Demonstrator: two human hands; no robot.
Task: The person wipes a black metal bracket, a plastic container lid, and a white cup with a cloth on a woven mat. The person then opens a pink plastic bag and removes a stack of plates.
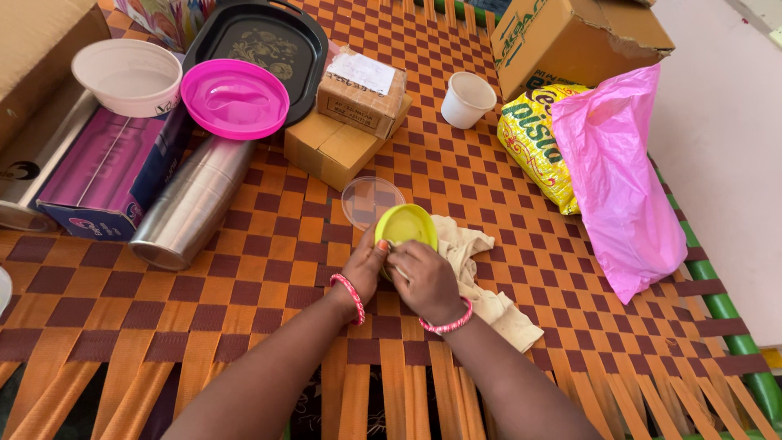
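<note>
Far left, a purple box (pixel 98 175) lay on the woven cot (pixel 244 326) with a white bowl (pixel 128 77) resting on top of it. Next to it a steel flask (pixel 191 204) lay on its side, and a pink lid (pixel 235 98) sat over the edge of a black tray (pixel 257 41). Two small cardboard boxes (pixel 346 122) were stacked just right of the tray.

Centre: a clear round lid (pixel 371 200) lay flat on the cot, touching the far rim of the yellow-green container (pixel 407 226). My left hand (pixel 366 265) was closed on the container's near-left side, thumb up on its rim. My right hand (pixel 423 277) was curled against its near side, fingers tucked in; could not tell whether it gripped the container or something small under it. A cream cloth (pixel 481 281) lay bunched under and to the right of my right hand.

Judgement: the container was in hand and the clear lid was off, lying apart from its seat; whatever closing or wiping was due looked unfinished.

Further right, a white cup (pixel 467 99) stood upright, then a yellow packet (pixel 538 143) partly under a pink plastic bag (pixel 619 179), with a big carton (pixel 570 37) behind them.
</note>
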